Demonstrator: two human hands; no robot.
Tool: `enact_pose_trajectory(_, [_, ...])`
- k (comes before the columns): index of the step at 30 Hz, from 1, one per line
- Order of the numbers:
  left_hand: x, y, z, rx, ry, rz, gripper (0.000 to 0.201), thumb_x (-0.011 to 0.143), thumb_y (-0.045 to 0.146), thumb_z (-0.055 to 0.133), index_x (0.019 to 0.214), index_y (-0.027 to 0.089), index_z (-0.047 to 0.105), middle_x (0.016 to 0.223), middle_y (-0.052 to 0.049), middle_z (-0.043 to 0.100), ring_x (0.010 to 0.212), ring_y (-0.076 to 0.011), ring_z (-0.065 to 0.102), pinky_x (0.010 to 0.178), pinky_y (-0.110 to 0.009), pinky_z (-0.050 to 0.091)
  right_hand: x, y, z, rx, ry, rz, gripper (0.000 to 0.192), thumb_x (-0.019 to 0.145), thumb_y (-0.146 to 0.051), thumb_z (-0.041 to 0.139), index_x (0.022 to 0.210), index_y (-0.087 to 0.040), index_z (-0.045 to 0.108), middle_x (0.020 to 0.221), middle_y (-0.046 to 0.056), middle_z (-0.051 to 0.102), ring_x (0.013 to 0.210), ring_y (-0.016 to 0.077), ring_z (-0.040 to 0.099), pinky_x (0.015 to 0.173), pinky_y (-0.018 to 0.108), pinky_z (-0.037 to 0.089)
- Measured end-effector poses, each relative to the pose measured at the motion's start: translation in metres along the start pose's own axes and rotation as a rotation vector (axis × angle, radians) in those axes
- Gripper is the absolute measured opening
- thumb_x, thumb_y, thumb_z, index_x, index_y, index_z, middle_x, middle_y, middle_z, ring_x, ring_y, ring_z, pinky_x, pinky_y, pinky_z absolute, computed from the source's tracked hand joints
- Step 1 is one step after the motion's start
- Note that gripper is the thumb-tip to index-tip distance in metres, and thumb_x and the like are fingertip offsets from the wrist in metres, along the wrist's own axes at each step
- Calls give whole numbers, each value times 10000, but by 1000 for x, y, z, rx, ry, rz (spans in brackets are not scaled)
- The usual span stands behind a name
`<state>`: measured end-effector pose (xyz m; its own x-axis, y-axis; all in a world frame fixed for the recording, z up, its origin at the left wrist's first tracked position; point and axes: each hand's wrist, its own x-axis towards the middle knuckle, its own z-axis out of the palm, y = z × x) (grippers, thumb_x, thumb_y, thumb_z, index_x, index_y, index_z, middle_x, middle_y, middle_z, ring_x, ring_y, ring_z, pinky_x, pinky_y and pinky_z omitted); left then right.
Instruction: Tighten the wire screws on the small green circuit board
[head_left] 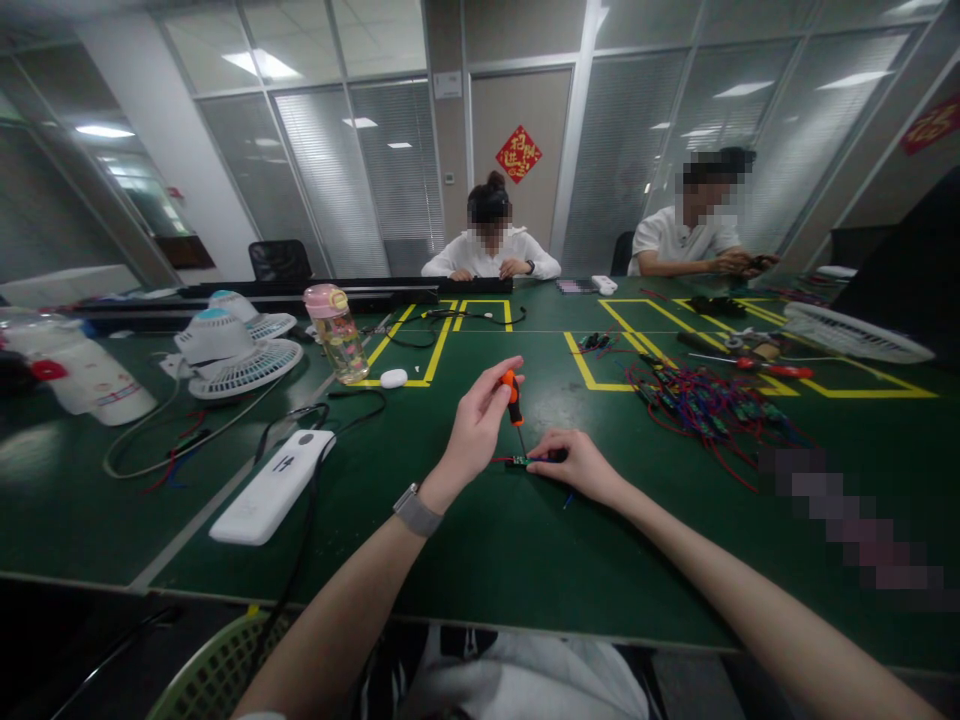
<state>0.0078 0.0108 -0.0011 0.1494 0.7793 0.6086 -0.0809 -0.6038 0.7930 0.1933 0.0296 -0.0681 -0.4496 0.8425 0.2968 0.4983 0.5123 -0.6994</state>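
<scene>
One small circuit board lies on the green table under the screwdriver, whose tip the left hand sets on it while the right hand pins the board flat; a heap of wired boards beyond looks still unworked.

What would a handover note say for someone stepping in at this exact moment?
Left hand: holds a small orange-handled screwdriver upright, tip down on the small circuit board.
Right hand: presses the board flat on the green table, fingers on its wired end.
Nearby: pile of red and black wired boards to the right; white remote-like device to the left.
Done: board positioned, driver tip seated.
Left: whether the screw is tight cannot be told; the pile looks unprocessed.
</scene>
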Motion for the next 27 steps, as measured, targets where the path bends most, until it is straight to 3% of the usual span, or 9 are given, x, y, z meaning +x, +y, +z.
enact_pose_trajectory(5, [0,0,1,80,37,44,306,923,226,528,1223,230,588,1166,-77,600,1003,-177,621,834,-303,547,0,0,1,6,9,6,138,705,-262,766,811,-175,777,736,44,665,661,165,591,621,278,455])
enact_pose_trajectory(9, [0,2,1,236,110,116,200,812,231,692,1011,223,674,952,-31,575,880,-150,589,739,-251,529,0,0,1,4,10,4,139,708,-258,766,819,-175,779,735,45,665,661,166,587,622,280,452])
enact_pose_trajectory(12, [-2,4,2,283,92,128,205,857,268,642,1056,230,670,989,-44,573,912,-160,583,773,-270,520,0,0,1,11,7,2,141,714,-263,762,816,-166,778,737,49,664,668,167,589,627,281,454])
enact_pose_trajectory(16, [-4,6,3,151,23,102,300,970,267,437,1220,218,596,1180,-89,590,1038,-186,604,899,-331,503,0,1,1,14,6,3,142,714,-268,761,815,-171,777,745,48,669,674,164,592,644,281,465])
enact_pose_trajectory(19, [-4,7,5,75,25,65,295,955,257,473,1220,199,590,1128,-89,618,982,-177,629,853,-311,520,0,0,1,15,5,1,137,714,-268,759,811,-174,776,745,46,673,670,162,591,642,280,469])
enact_pose_trajectory(27, [-2,8,5,224,110,136,145,840,230,656,979,204,687,924,-35,564,857,-147,568,739,-251,494,0,-1,0,-8,6,-10,135,724,-291,752,810,-191,778,742,42,673,670,163,593,631,281,464])
